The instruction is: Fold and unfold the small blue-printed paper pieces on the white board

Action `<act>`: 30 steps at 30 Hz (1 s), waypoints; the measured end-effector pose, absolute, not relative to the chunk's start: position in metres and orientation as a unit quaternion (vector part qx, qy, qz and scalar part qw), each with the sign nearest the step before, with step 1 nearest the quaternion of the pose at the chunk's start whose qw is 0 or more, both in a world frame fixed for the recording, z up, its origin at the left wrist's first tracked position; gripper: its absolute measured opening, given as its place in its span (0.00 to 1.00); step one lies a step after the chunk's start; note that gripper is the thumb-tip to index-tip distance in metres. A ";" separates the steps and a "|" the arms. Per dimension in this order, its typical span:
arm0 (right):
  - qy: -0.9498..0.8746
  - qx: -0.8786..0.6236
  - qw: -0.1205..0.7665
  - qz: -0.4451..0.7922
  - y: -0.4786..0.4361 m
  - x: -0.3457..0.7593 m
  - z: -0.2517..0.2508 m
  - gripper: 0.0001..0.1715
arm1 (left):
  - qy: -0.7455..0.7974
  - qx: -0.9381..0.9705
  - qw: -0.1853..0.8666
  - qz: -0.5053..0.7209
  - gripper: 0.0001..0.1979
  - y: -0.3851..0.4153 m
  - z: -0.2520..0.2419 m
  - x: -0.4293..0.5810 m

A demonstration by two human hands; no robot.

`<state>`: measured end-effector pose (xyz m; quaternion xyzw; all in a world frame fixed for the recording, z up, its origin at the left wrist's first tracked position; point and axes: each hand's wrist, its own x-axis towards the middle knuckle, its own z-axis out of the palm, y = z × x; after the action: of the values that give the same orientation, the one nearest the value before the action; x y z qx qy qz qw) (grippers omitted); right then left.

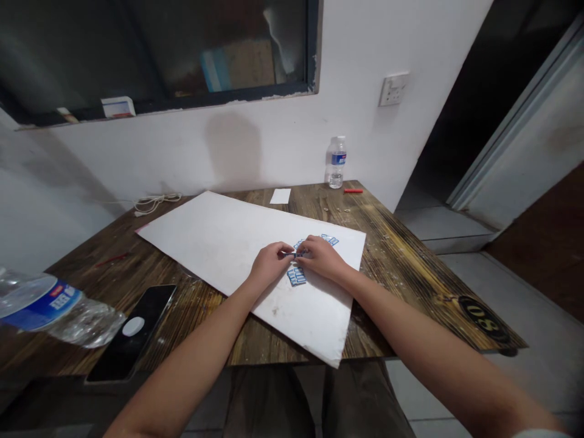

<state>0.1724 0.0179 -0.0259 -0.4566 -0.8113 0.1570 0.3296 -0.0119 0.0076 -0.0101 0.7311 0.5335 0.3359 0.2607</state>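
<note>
Both hands meet above a white board (205, 234) that lies slantwise on the table. My left hand (270, 263) pinches one end of a small dark-blue piece (295, 255), seen nearly edge-on. The other end is between the closed fingers of my right hand (322, 255). Just below them a flat blue-and-white patterned piece (297, 277) lies on the board. Behind my right hand there is another blue-and-white piece (330, 240), and more blue edging shows partly hidden by the fingers. What the pieces are is too small to tell.
On the dark wooden table (401, 267) stand a small water bottle (337, 163), a red pen (353, 191), a white card (280, 196) and a white cable (155, 202). To the left lie a large bottle (55, 307) and a phone (146, 316) with a white cap (134, 326).
</note>
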 end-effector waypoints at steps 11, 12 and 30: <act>-0.819 -0.467 0.307 0.130 0.013 0.171 -0.018 0.06 | 0.557 0.752 0.183 0.301 0.11 0.007 -0.008 -0.015; -0.819 -0.469 0.305 0.133 0.013 0.171 -0.017 0.05 | 0.559 0.754 0.177 0.296 0.12 0.007 -0.008 -0.015; -0.818 -0.443 0.329 0.161 0.016 0.171 -0.022 0.06 | 0.526 0.768 0.215 0.297 0.14 0.005 -0.009 -0.015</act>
<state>0.1706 0.0163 -0.0223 -0.4432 -0.8182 0.1607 0.3291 -0.0149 0.0054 -0.0090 0.7676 0.5260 0.2966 0.2148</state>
